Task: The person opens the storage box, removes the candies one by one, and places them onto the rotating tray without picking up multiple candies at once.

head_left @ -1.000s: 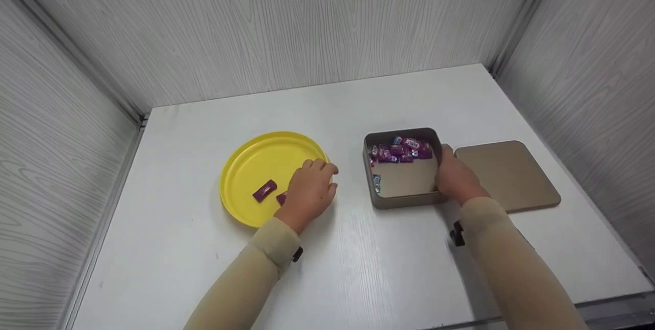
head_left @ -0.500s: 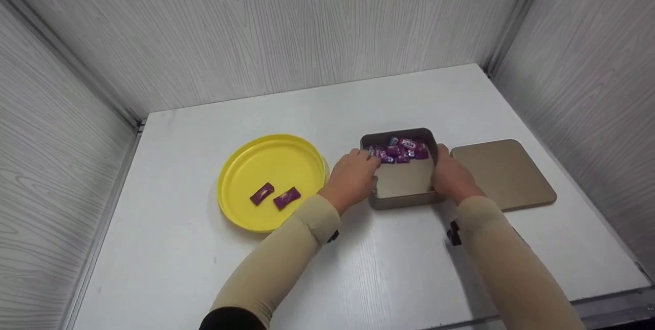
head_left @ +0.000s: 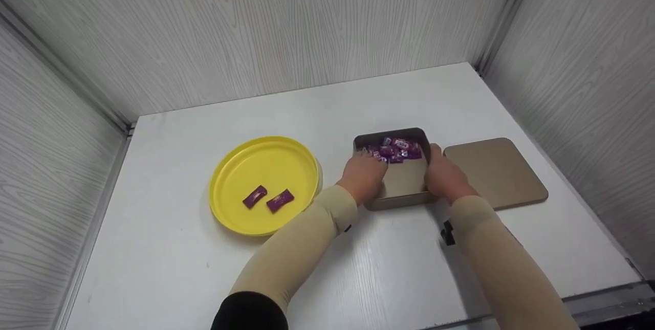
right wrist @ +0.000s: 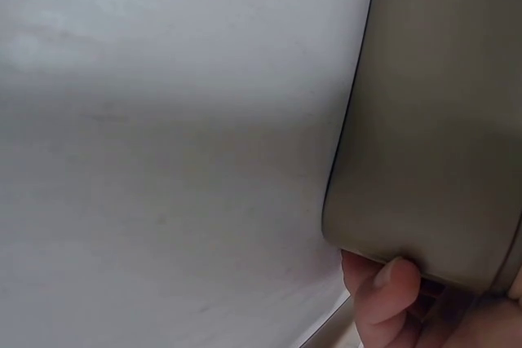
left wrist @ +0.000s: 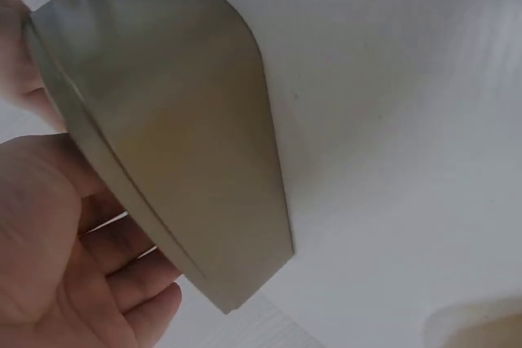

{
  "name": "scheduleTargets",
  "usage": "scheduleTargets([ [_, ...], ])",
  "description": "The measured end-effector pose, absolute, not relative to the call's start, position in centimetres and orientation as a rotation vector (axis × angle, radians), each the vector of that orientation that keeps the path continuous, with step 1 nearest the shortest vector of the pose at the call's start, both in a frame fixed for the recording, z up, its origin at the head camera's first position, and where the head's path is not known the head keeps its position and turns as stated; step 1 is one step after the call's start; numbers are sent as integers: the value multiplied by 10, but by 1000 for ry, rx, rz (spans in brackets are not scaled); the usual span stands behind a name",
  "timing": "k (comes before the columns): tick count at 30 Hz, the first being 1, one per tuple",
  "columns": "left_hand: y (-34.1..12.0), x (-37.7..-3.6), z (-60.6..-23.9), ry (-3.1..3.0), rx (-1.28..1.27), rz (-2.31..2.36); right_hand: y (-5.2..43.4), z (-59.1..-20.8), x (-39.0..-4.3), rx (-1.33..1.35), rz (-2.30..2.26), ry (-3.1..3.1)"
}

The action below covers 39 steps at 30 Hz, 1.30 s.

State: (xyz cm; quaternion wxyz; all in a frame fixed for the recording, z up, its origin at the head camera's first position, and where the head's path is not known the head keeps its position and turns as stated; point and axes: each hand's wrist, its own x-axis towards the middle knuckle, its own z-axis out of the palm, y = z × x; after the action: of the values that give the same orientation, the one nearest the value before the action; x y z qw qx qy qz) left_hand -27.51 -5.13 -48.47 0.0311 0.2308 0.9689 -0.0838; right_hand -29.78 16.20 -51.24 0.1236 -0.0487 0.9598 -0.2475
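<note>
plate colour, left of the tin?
Plain yellow plate, with two purple candies on it. Shows best in the head view.

On the table (head_left: 389, 263) the plate (head_left: 233, 169) sits left with two sweets (head_left: 267, 199) in it, the tin (head_left: 404, 197) to its right, sweets heaped (head_left: 395, 150) at the tin's far end. The lid (head_left: 495, 172) lies flat just right of the tin; the left hand (head_left: 364, 177) is at its left wall, the right hand (head_left: 446, 179) at its right.
</note>
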Motion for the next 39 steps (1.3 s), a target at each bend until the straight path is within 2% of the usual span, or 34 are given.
scheduleTargets([
  [15, -35, -284, -499, 2911, 600, -523, 160, -513, -299, -138, -712, 2804],
  [39, -33, -287, -507, 3042, 611, -374, 161, -513, -299, -125, -696, 2785],
])
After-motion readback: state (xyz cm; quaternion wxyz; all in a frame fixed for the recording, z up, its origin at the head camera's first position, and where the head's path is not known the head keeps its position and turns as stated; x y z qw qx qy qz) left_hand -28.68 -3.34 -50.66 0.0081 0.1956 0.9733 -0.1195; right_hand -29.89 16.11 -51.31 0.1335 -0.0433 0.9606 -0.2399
